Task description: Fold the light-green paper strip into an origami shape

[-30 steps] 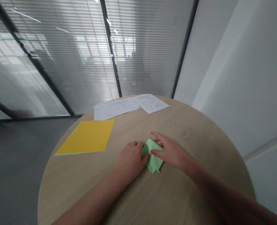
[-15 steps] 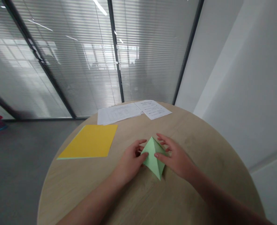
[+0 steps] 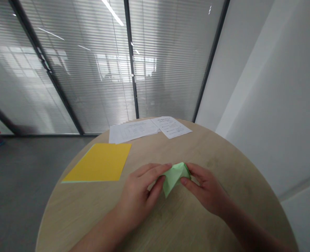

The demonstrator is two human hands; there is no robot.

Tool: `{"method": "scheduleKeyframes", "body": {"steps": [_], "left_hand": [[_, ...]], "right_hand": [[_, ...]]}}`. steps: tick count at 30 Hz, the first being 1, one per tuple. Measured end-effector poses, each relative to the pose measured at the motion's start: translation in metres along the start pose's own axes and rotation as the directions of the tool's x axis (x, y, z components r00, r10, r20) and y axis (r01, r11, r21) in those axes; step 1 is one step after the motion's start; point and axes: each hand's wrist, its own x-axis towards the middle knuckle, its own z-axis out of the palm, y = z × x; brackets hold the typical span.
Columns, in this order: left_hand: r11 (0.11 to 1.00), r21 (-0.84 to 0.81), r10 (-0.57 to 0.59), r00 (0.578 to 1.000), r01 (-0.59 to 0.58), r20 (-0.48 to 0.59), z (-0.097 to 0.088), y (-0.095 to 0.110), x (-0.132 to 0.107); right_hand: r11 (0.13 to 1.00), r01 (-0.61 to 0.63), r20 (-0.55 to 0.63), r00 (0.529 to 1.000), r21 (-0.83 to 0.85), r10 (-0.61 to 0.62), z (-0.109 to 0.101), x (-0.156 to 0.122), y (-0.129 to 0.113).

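A folded piece of light green paper [image 3: 175, 176] is held between both hands over the front middle of the table. Its upper part is bent and one pointed corner hangs down toward me. My left hand [image 3: 143, 189] pinches the left edge between thumb and fingers. From the other side, my right hand [image 3: 206, 187] grips the right edge, thumb in front and fingers behind. The fingertips behind the paper are partly hidden.
On the round wooden table [image 3: 238, 182], a yellow sheet [image 3: 99, 162] lies on the left with a pale green edge under it. Printed white papers [image 3: 134, 130] lie at the far edge. Behind stand glass panels with blinds [image 3: 105, 87]; a white wall [image 3: 288, 87] rises on the right.
The green paper was a standing, ridged pointed shape; now it is bent over and more crumpled-looking. My left hand has turned palm-down onto its edge, and my right fingers have closed on the other side.
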Motion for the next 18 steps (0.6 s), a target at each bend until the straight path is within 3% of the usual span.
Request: {"method": "scheduleKeyframes", "body": {"steps": [8,18], "left_hand": [[0.986,0.030,0.163,0.986,-0.163,-0.021,-0.004,0.007,0.002],[0.992,0.011,0.123,0.992,-0.123,0.022,-0.006,0.014,0.004]], "right_hand": [[0.978,0.204,0.020,0.979,-0.041,-0.204,0.000,0.000,-0.008],[0.933,0.352,0.077,0.935,-0.073,-0.347,0.004,-0.001,-0.007]]}}
